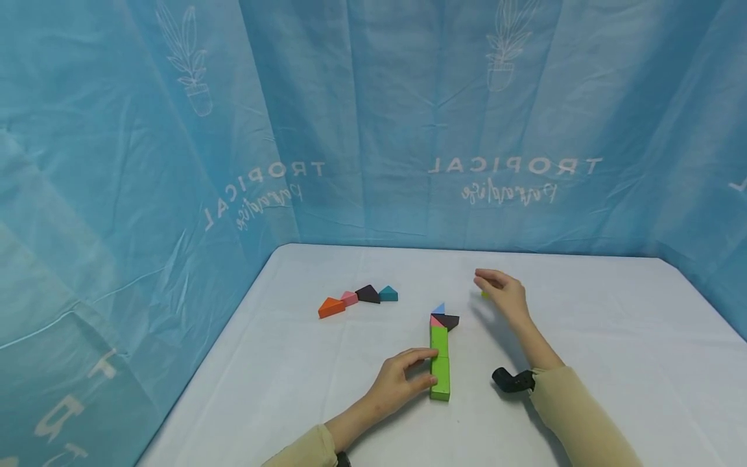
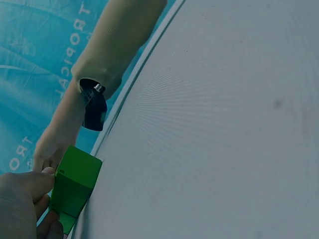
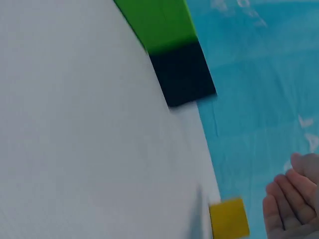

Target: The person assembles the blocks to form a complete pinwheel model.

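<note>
Two green blocks [image 1: 440, 376] lie end to end in a line on the white table. My left hand [image 1: 397, 384] is at their left side, with thumb and index fingertips touching the edge; the left wrist view shows the thumb against a green block [image 2: 77, 174]. Beyond the green blocks lie a small pink triangle [image 1: 436, 321], a dark block [image 1: 448, 320] and a light blue triangle [image 1: 439, 309]. Farther off, my right hand [image 1: 506, 297] hovers with bent fingers and nothing in them. Close by it is a yellow block [image 3: 229, 218], mostly hidden in the head view.
To the left sits a row of an orange block [image 1: 331, 307], a pink one [image 1: 349, 298], a dark one [image 1: 368, 294] and a teal triangle [image 1: 388, 294]. Blue printed curtains [image 1: 397, 117] hang behind and left of the table [image 1: 613, 337].
</note>
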The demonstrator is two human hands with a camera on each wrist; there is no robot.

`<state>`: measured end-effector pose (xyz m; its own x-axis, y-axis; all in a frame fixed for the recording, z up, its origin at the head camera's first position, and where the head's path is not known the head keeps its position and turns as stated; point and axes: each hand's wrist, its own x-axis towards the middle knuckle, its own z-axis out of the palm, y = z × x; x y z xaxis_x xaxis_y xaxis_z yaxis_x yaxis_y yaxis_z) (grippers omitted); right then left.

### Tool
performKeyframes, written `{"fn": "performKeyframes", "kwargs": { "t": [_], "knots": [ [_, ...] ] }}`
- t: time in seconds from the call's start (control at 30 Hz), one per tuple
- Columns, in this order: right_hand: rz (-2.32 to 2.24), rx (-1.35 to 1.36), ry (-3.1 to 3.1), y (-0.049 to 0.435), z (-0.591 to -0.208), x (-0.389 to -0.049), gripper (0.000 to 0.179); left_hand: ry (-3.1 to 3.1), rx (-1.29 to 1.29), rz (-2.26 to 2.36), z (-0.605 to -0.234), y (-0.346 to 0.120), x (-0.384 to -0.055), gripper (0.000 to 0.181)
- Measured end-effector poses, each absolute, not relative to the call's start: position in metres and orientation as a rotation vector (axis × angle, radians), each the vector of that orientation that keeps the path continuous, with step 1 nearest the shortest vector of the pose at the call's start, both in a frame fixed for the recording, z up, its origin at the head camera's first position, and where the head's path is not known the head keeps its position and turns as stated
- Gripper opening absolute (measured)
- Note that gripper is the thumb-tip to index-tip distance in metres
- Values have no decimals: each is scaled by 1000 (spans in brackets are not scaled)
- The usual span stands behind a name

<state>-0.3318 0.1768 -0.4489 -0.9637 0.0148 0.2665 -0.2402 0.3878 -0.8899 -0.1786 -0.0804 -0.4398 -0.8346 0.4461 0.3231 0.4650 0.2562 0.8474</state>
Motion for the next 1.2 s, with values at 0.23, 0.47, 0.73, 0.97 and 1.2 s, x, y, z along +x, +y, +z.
{"fn": "performKeyframes", "kwargs": {
  "t": [0.23,0.47,0.73,0.97,1.2],
  "knots": [
    [1559,-48,-2450,215,-453,-341,49,-2467,-895,-1677,-440,-80,-179,41],
    [1691,73,-2553,218,-465,-343,42,-2472,-897,-1699,-440,-80,-179,41],
    [1674,106,-2570,218,-472,-347,38,-2477,-885,-1689,-438,-80,-178,41],
    [1517,130,-2648,213,-473,-351,48,-2494,-873,-1705,-438,-80,-178,41],
    [1342,202,-2704,209,-472,-354,44,-2479,-868,-1667,-470,-80,-193,42]
  ]
}}
